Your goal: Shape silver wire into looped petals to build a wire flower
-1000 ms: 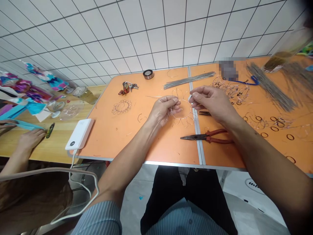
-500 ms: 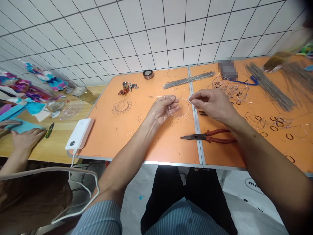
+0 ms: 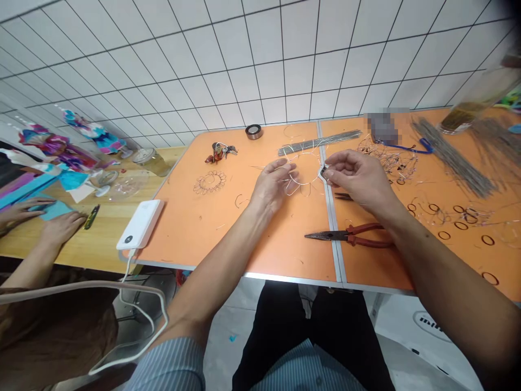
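Between my hands is a thin wire ring [image 3: 304,183] with fine loops around it, raised above the orange table. My left hand [image 3: 273,189] pinches its left side, thumb and fingers together. At the ring's right edge, the thumb and forefinger of my right hand [image 3: 360,176] are closed on the wire; a small dark bit at their tips is too small to name. Red-handled long-nose pliers [image 3: 368,233] lie below my right hand. The dark tips of another tool [image 3: 343,196] show beside that wrist. A looped wire ring [image 3: 209,182] rests flat at the left.
Straight wires [image 3: 319,143] lie behind my hands, with keys [image 3: 222,152] and a tape roll [image 3: 254,132] farther left. Tangled wire pieces [image 3: 393,160] and small dark rings [image 3: 461,225] are rightward. A white power bank [image 3: 140,224] sits near another person's hands [image 3: 61,227].
The view has shifted, so the table sits slightly lower and farther right. My right fingers have turned a little at the ring's edge, and a dark bit now shows there.
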The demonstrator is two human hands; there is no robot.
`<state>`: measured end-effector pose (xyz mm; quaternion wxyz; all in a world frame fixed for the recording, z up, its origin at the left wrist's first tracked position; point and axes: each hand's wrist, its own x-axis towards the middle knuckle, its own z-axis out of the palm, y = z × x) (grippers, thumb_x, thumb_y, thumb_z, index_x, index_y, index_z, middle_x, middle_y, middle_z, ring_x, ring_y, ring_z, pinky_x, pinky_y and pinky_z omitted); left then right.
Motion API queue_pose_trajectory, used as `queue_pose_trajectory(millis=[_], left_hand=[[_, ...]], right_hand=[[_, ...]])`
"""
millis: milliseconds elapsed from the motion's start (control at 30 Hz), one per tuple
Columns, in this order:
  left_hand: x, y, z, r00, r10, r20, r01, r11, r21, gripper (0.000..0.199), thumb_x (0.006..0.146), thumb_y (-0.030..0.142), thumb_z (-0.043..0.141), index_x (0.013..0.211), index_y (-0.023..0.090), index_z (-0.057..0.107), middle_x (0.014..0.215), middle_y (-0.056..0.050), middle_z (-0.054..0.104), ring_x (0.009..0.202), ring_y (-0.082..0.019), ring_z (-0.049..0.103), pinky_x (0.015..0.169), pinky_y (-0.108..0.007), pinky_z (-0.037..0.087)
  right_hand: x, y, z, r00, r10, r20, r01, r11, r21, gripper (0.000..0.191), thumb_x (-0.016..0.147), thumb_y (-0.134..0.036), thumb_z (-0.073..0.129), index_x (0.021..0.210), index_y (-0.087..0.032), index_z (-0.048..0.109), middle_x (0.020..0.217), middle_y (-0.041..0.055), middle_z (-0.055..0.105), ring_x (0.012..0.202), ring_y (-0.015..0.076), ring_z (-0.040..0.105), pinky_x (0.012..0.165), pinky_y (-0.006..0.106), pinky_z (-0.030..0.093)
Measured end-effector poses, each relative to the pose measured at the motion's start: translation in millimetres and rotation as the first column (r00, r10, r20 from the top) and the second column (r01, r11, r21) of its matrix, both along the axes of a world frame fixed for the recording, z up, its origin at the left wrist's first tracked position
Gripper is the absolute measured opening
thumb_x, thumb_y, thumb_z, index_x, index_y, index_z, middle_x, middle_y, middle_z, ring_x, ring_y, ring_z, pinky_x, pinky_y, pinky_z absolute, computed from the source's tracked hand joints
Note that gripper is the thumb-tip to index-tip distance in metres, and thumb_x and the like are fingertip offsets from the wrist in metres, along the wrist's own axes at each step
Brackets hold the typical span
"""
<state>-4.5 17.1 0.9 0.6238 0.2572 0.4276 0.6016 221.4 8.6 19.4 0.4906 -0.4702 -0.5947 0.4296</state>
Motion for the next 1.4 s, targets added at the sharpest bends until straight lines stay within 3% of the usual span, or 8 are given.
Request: queue_pose_trajectory(millis=[100,233,433,667,900,1033,1167,1400], left_hand=[[-10,3,-3.0,0.96,0.199,-0.196,-0.167,0.971,0.169,0.036,0.09,0.022,0.093,0.12,0.026,0.072,0.125,-0.004,0.08,0.109,-0.016,0.077,0.096,-0.027,0.061],[-17,2,2.1,0.915,0.189,-0.357,-0.052,0.932,0.36,0.05,0.082,0.028,0.104,0.125,0.027,0.078,0.132,-0.007,0.082,0.125,-0.021,0.075,0.105,-0.027,0.057],[-9,-7,6.1,0.877,-0.29,-0.384,0.354,0.929,0.108,0.041,0.08,0.042,0.106,0.104,0.019,0.084,0.088,-0.006,0.084,0.073,-0.014,0.075,0.076,-0.026,0.059],[-3,-5,1.6,0.912,-0.338,-0.231,0.357,0.933,0.046,0.037,0.08,0.038,0.105,0.09,0.015,0.077,0.077,-0.002,0.08,0.056,-0.009,0.069,0.059,-0.022,0.055],[1,-8,3.8,0.917,-0.368,-0.156,0.379,0.924,0.048,0.033,0.077,0.028,0.098,0.096,0.017,0.073,0.09,-0.005,0.085,0.072,-0.014,0.077,0.076,-0.029,0.062],[-6,-5,19.6,0.852,-0.407,-0.328,0.463,0.88,0.111,0.038,0.076,0.035,0.1,0.105,0.019,0.08,0.109,-0.007,0.088,0.089,-0.016,0.08,0.09,-0.033,0.06],[-3,-3,45.5,0.794,-0.361,-0.489,0.502,0.844,0.191,0.042,0.08,0.049,0.103,0.1,0.018,0.084,0.103,-0.006,0.086,0.088,-0.015,0.077,0.087,-0.031,0.056],[14,-26,75.4,0.871,-0.325,-0.369,0.431,0.867,0.252,0.042,0.082,0.043,0.105,0.087,0.015,0.074,0.089,-0.005,0.082,0.073,-0.012,0.072,0.08,-0.031,0.061]], right_hand=[[7,3,5.1,1.0,-0.013,0.012,0.012,1.0,0.019,0.02,0.085,-0.023,0.093,0.101,-0.028,0.083,0.095,0.0032,0.081,0.082,0.0211,0.075,0.078,0.038,0.066],[14,4,9.4,0.992,0.046,0.115,-0.053,0.997,0.059,0.02,0.086,-0.016,0.089,0.103,-0.027,0.085,0.09,0.0029,0.081,0.086,0.022,0.075,0.084,0.038,0.064],[13,2,9.5,0.991,0.095,0.099,-0.099,0.994,0.036,0.02,0.088,-0.017,0.093,0.103,-0.027,0.087,0.093,0.0034,0.084,0.087,0.0208,0.075,0.085,0.037,0.064],[11,3,4.2,0.996,0.085,0.005,-0.085,0.996,-0.033,0.023,0.084,-0.018,0.098,0.104,-0.025,0.089,0.094,0.0038,0.085,0.086,0.0186,0.076,0.08,0.032,0.065],[11,7,7.2,0.998,0.002,-0.07,-0.004,0.999,-0.041,0.021,0.085,-0.033,0.102,0.091,-0.023,0.084,0.087,0.005,0.084,0.074,0.016,0.071,0.073,0.03,0.064],[10,2,27.4,0.994,0.106,-0.012,-0.106,0.994,0.009,0.021,0.086,-0.035,0.1,0.087,-0.021,0.084,0.085,0.0049,0.081,0.076,0.0153,0.07,0.072,0.029,0.062],[7,-8,49.3,0.982,0.18,0.052,-0.183,0.982,0.043,0.026,0.086,-0.04,0.1,0.09,-0.02,0.084,0.086,0.0057,0.081,0.075,0.0159,0.07,0.072,0.031,0.06],[6,-27,73.4,0.993,0.112,-0.046,-0.111,0.993,0.025,0.038,0.078,-0.044,0.108,0.087,-0.02,0.08,0.086,0.0046,0.081,0.071,0.0142,0.069,0.071,0.029,0.06]])
